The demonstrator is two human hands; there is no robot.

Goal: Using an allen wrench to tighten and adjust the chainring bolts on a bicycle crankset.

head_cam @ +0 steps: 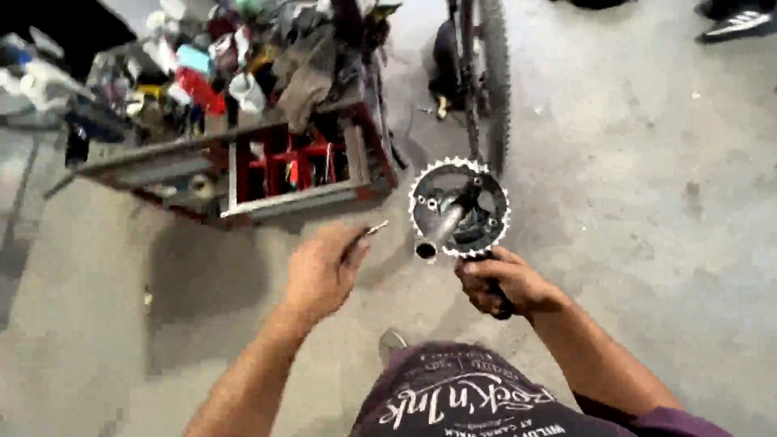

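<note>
My right hand point(503, 283) grips the black crank arm of a bicycle crankset point(459, 210). Its toothed chainring faces me, and a silver spindle sticks out toward the camera. My left hand point(321, 271) is a short way to the left of it, fingers closed around a small thin metal tool point(375, 229) whose tip pokes out toward the chainring. The tool tip and the crankset are apart.
A cluttered red metal tool cart point(307, 174) heaped with rags, cans and parts stands ahead on the left. A bicycle wheel point(486, 81) stands upright behind the crankset. Another person's shoe point(740, 23) shows at the top right. The floor is bare concrete.
</note>
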